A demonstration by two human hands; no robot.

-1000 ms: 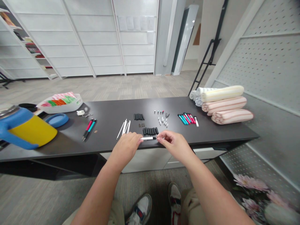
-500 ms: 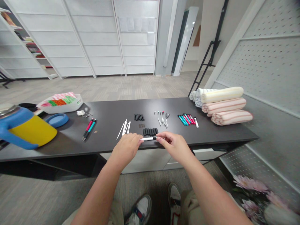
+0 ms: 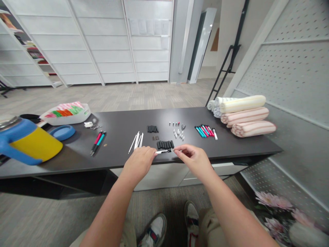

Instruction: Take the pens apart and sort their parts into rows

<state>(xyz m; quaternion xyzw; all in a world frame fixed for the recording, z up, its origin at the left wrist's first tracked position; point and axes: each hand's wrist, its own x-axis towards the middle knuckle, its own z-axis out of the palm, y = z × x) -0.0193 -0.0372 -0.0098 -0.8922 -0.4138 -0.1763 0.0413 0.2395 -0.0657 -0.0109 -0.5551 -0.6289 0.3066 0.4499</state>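
The left hand (image 3: 138,164) held a white-and-black pen (image 3: 163,151) by its white end, low at centre frame, just in front of a row of black pen barrels (image 3: 165,144) on the dark counter (image 3: 120,128). The right hand (image 3: 192,160) was just beside the pen's black end, fingers narrowly parted, holding nothing.

Left hand (image 3: 138,163): back uppermost, fingers (image 3: 150,155) curled forward and inward; right hand (image 3: 192,160): forefinger (image 3: 177,149) and thumb in a loose, slightly parted pinch; left forearm (image 3: 108,209) and right forearm (image 3: 231,212): bare, angled inward; hands near, not touching.
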